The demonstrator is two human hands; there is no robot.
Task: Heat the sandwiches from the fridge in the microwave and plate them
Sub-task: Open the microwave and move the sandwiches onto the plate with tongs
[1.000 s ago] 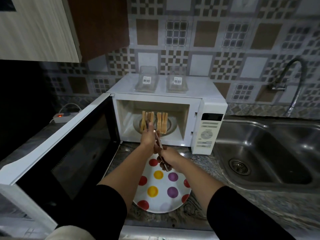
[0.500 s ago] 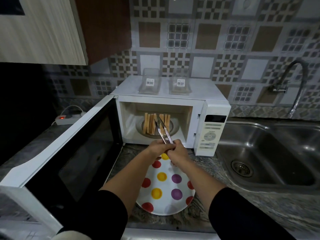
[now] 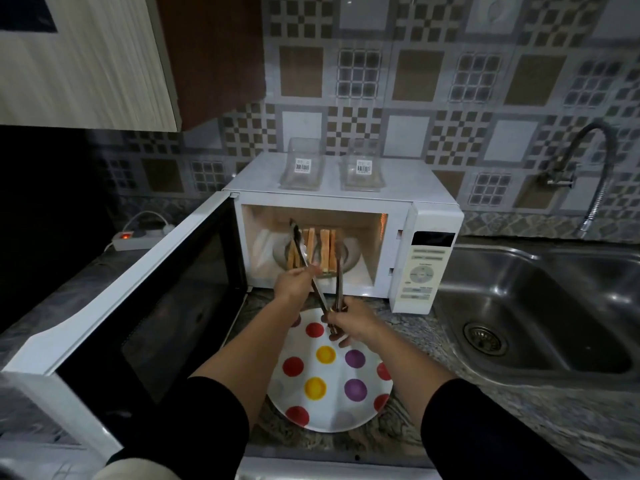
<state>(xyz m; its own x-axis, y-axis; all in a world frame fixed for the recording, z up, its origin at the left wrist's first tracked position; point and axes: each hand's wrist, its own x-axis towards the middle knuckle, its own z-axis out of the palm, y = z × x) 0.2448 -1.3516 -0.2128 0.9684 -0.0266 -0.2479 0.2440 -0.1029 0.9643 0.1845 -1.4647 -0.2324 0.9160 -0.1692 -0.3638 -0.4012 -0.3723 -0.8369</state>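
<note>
The white microwave (image 3: pixel 346 199) stands with its door (image 3: pixel 138 306) swung wide to the left. Inside, toasted sandwich halves (image 3: pixel 320 247) stand upright on the turntable. Metal tongs (image 3: pixel 337 278) reach into the cavity, their arms spread to either side of the sandwiches. My right hand (image 3: pixel 351 323) grips the tongs at the hinge end. My left hand (image 3: pixel 294 282) holds the left arm of the tongs just outside the opening. A white plate with coloured dots (image 3: pixel 332 407) lies on the counter below my hands, with nothing on it.
Two clear plastic containers (image 3: pixel 301 168) (image 3: pixel 362 169) sit on top of the microwave. A steel sink (image 3: pixel 540 306) with a faucet (image 3: pixel 588 161) is at the right. A power strip (image 3: pixel 133 237) lies at the back left, under a wall cabinet (image 3: pixel 86 57).
The tongs, held closed in front of the microwave before, have spread apart and reached inside around the sandwiches. My left hand moved forward along the left arm of the tongs.
</note>
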